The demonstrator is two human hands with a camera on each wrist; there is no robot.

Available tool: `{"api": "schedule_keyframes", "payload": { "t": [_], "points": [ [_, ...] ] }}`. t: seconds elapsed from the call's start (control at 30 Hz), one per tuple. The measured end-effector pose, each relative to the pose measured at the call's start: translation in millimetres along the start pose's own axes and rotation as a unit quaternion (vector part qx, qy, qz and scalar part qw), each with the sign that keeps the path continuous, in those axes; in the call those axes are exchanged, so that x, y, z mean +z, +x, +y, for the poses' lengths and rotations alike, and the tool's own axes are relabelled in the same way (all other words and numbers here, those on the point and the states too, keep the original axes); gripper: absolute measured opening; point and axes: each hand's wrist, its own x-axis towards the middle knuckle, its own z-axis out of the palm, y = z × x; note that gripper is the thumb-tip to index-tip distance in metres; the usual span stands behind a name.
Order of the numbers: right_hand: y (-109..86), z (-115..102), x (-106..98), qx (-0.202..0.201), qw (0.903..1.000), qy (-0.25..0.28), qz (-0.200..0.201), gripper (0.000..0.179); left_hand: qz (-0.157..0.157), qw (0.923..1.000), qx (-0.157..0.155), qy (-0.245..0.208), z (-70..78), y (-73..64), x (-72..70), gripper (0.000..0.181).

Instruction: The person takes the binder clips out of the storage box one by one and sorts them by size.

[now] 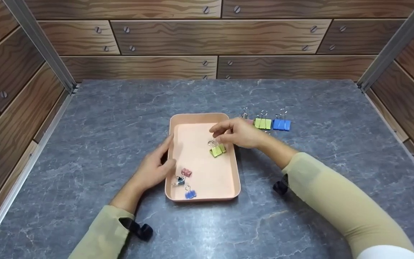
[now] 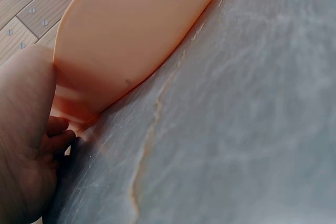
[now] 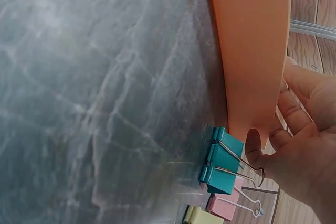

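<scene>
A shallow peach tray (image 1: 203,199) sits on the table, its long sides pointing away from me. My left hand (image 1: 153,169) grips its left wall, thumb over the rim and fingers outside; the left wrist view shows the fingers curled low beside the wall. My right hand (image 1: 241,133) reaches over the right wall, thumb and fingers apart. Just below its fingertips is a yellow-green binder clip (image 1: 217,150) inside the tray. Near the tray's front left lie a small pink binder clip (image 1: 186,172), a dark teal one (image 1: 180,180) and a blue one (image 1: 190,194).
Right of the tray stand larger binder clips: a yellow-green clip (image 1: 262,123), a blue clip (image 1: 281,125) and a pink clip (image 3: 224,206) partly behind my right hand. A teal clip (image 3: 223,163) stands close to the tray's outer wall. Wood-patterned panels (image 1: 164,66) enclose the table.
</scene>
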Motion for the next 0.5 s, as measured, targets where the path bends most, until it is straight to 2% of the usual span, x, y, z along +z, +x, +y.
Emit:
{"api": "schedule_keyframes", "payload": {
  "t": [0.5],
  "points": [
    [1.8,1.5,6.3,0.015,0.9992,0.026,-0.027,0.027,-0.003,1.0000,-0.006,-0.003,1.7,-0.4,-0.3,0.081]
  ]
}}
